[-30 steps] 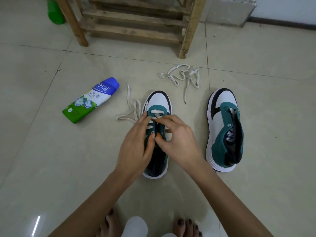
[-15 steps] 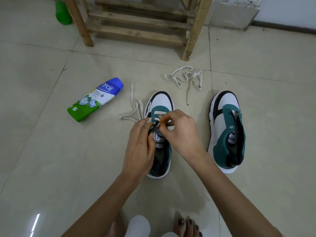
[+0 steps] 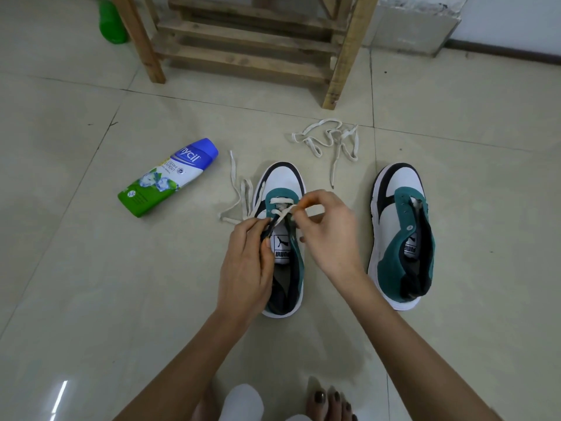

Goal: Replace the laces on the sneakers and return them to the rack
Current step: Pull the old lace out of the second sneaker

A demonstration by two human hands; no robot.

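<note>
On the tiled floor, head view: the near sneaker (image 3: 282,183) stands toe away from us, between both hands; a cream lace (image 3: 280,208) crosses the two eyelet rows nearest the toe; the rows below are not yet threaded. The left hand (image 3: 246,268) pinches the left eyelet flap between thumb and fingertips; the right hand (image 3: 328,232) pinches the lace's working end just over the right flap. The other lace tail (image 3: 239,196) trails on the floor left of the toe.

We judge the step to be threading the next eyelet; hold the flap turned outward, feed the tip through cleanly, draw the slack flat without twist, and check both tails for equal length.

Room: the second sneaker (image 3: 397,202) sits well apart on the right, unlaced. A loose lace (image 3: 331,138) lies beyond, its tip near the right hand, so a snag risk. A Nycil powder bottle (image 3: 170,177) lies left, apart from the tail. The wooden rack (image 3: 243,53) stands ahead across open tiles; bare feet (image 3: 328,399) at the near edge.
</note>
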